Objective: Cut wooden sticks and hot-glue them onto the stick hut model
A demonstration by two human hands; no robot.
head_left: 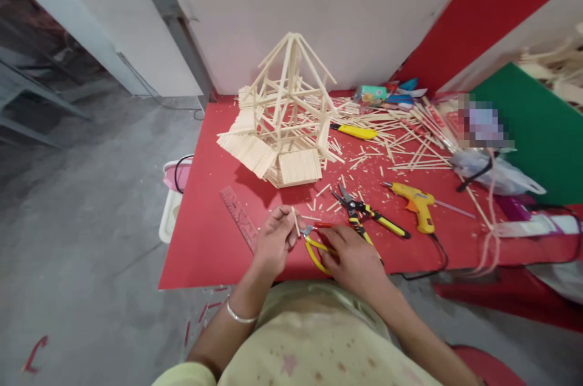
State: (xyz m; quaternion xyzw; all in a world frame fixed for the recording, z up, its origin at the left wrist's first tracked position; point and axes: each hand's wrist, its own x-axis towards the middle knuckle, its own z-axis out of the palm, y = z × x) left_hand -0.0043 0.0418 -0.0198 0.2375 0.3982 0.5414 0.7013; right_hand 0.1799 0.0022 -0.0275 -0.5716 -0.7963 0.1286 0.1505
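Our left hand (277, 235) pinches a short pale wooden stick (296, 222), pointing forward. Right hand (354, 253) grips red-and-yellow-handled metal pliers (321, 245) just right of it.

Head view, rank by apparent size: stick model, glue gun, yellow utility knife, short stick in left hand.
1. Stick model
2. Glue gun
3. Yellow utility knife
4. Short stick in left hand

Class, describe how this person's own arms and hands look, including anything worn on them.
The left hand and right hand are gloveless. A thin, silvery bangle circles the left wrist; none shows on the right. A pale yellow-green sleeve edge shows on the left arm.
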